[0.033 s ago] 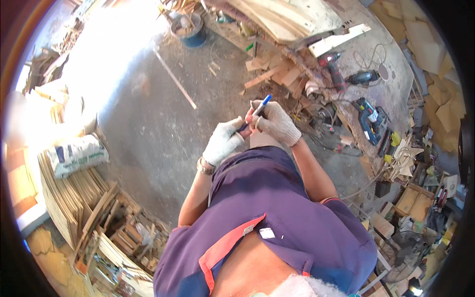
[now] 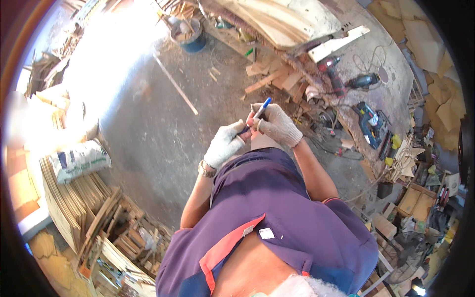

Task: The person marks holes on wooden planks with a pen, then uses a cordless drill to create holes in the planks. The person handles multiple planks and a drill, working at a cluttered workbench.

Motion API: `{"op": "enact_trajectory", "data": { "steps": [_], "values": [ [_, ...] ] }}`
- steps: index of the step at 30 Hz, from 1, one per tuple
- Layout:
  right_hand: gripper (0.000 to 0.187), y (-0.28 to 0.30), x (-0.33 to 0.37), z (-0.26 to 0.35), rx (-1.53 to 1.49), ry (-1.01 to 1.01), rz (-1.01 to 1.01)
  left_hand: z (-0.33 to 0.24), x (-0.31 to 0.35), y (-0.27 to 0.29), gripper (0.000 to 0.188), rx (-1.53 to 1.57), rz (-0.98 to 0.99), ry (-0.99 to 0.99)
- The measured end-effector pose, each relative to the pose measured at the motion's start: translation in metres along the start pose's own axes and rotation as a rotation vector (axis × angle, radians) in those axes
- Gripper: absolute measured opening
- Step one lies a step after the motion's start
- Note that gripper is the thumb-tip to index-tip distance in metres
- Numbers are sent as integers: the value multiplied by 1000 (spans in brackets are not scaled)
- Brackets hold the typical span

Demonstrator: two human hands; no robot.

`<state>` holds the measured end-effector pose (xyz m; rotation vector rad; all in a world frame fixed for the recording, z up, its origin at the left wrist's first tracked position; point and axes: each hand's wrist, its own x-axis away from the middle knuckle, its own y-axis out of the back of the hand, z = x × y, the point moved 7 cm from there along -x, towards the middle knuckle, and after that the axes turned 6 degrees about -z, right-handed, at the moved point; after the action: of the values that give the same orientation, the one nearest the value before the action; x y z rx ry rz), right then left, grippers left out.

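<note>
Both my hands wear pale knitted gloves with bare fingertips, and they meet in front of my body. My right hand [image 2: 278, 124] is closed around a marker pen [image 2: 263, 108] with a whitish barrel and a blue upper end, which slants up to the right. The fingers of my left hand [image 2: 225, 145] pinch the dark lower end of the same pen. Whether that dark end is a cap or part of the barrel I cannot tell. A wristwatch [image 2: 207, 169] sits on my left wrist.
On the right, a workbench [image 2: 349, 111] carries a red cordless drill [image 2: 335, 79] and a blue power tool [image 2: 371, 123]. Wood offcuts [image 2: 277, 79] lie beside it. A blue bucket [image 2: 190, 39] stands ahead, a thin strip [image 2: 175, 84] on the floor. Stacked boards and a white sack [image 2: 81, 161] are left.
The view has shifted very slightly. Both hands keep the same hold on the marker pen.
</note>
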<state>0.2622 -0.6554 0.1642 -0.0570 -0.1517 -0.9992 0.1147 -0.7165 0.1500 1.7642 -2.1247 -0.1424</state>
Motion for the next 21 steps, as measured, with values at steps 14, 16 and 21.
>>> {"op": "enact_trajectory", "data": {
  "steps": [14,16,21],
  "values": [
    [17,118,-197,12,-258,-214,-416,-64,-224,71,18,-483,-378,-298],
    [15,138,-216,17,-279,-266,-444,-69,-254,75,25,-453,-334,-336],
    [25,260,-228,93,-150,104,-748,-80,-356,81,58,-410,-174,-439]
  ]
}}
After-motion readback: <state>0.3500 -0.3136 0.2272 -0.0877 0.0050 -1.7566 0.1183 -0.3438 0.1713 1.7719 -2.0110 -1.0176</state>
